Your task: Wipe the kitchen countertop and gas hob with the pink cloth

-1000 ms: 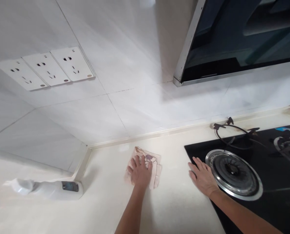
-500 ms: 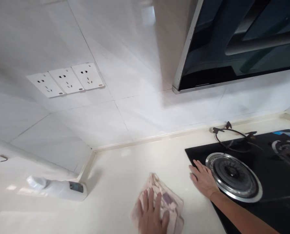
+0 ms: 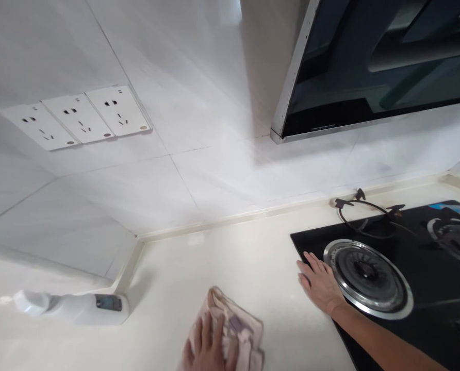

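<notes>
Left hand [image 3: 207,348] presses cloth [image 3: 233,330]; no legible writing.

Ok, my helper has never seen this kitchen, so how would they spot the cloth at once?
Start at the black hob on the right and move left across the cream countertop towards its near edge. The cloth lies there, crumpled under the left hand. It is the only soft, pale pink thing; the white bottle further left is hard.
</notes>
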Available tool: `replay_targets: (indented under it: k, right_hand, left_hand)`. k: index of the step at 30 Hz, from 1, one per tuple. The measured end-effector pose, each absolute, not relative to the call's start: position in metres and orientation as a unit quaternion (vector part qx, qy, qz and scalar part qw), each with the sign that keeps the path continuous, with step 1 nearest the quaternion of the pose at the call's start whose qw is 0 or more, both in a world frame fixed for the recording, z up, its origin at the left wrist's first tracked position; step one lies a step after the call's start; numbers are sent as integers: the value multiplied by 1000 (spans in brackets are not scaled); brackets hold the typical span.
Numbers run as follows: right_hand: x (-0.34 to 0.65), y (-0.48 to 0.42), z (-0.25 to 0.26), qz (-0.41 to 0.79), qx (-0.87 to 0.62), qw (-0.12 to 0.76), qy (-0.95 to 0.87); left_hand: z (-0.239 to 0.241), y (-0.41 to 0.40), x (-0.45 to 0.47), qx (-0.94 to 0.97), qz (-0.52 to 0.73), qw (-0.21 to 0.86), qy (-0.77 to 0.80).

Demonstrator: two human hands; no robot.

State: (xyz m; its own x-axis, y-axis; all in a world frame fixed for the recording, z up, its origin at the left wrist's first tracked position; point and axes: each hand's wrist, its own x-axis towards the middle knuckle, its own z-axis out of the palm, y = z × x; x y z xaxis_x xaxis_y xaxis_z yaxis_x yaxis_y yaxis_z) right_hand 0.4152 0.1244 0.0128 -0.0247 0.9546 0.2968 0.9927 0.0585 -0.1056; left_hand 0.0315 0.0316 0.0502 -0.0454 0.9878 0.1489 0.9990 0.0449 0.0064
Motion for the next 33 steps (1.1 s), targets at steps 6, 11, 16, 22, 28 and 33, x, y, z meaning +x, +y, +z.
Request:
replay_targets:
  k: [6, 11, 16, 22, 28, 33]
  right_hand:
    - [415, 125, 14, -67, -683, 140, -714]
    - [414, 125, 14, -71, -687, 132, -711]
    - [414, 126, 17, -66, -686, 128, -713]
    - [415, 126, 17, -51, -684, 145, -713]
    - [417, 126, 19, -40, -682, 149, -715]
    - [417, 126, 20, -45, -682, 152, -714]
  left_hand:
    - [71, 123, 66, -655, -34, -8, -755]
    - [69, 171, 120, -689, -54, -44, -721]
    - [61, 187, 178, -745, -95, -42, -659]
    - [58, 175, 208, -792, -92, -76, -598]
    - [44, 125, 198, -834, -122, -47, -536]
    - [23, 62, 175, -872, -169, 18, -460]
